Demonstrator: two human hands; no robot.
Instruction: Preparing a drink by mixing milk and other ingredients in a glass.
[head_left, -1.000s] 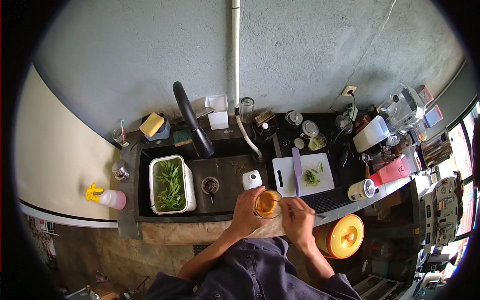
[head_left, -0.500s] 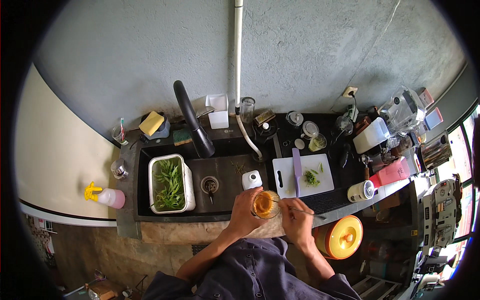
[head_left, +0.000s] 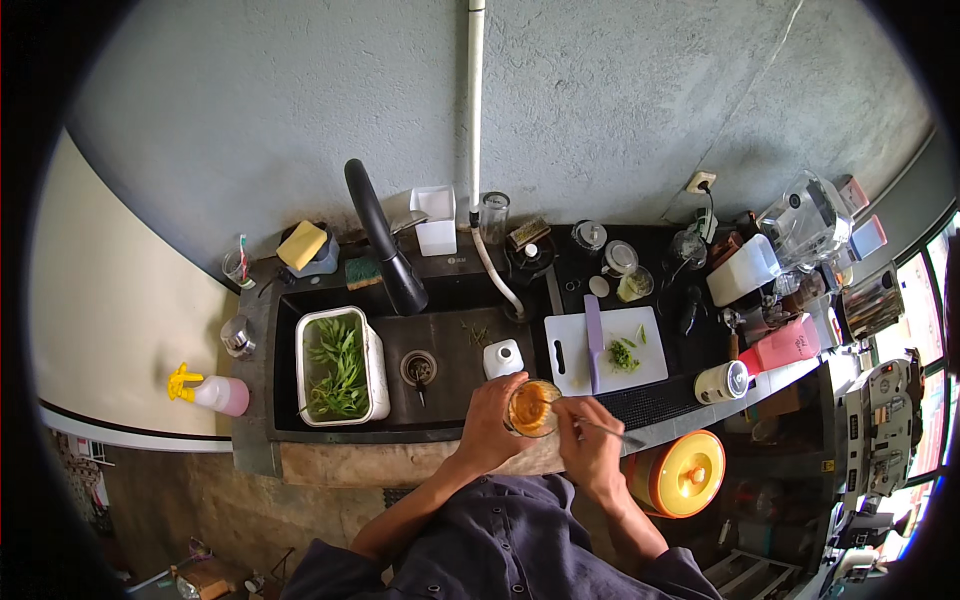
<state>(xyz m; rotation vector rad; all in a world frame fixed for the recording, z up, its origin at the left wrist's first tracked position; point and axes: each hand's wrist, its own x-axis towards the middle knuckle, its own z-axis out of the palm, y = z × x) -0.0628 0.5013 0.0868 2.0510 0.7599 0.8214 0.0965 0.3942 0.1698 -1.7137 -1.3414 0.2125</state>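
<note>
My left hand [head_left: 490, 425] is wrapped round a glass [head_left: 550, 428], tilted so that its mouth faces up toward me. Inside is an orange-brown paste [head_left: 528, 408]. Pinched in my right hand [head_left: 592, 443] is a metal spoon [head_left: 632, 441], its handle sticking out to the right. The spoon's other end reaches into the glass, where its tip is lost in the paste. Just behind the glass, a white bottle [head_left: 502, 359] stands in the sink. To the right lies a white cutting board [head_left: 570, 375] with a purple knife [head_left: 594, 340] and chopped green herbs [head_left: 624, 356].
In the black sink [head_left: 445, 330], a white tub [head_left: 378, 375] holds leafy greens under a black faucet [head_left: 385, 245]. A pink spray bottle [head_left: 220, 395] stands left. Jars, a can [head_left: 720, 382] and a pink pitcher [head_left: 785, 345] crowd the right. Below the counter sits a yellow-lidded container [head_left: 692, 475].
My right hand has shifted slightly left and the spoon has moved within the paste, whose surface looks different. My left hand keeps the glass in almost the same place.
</note>
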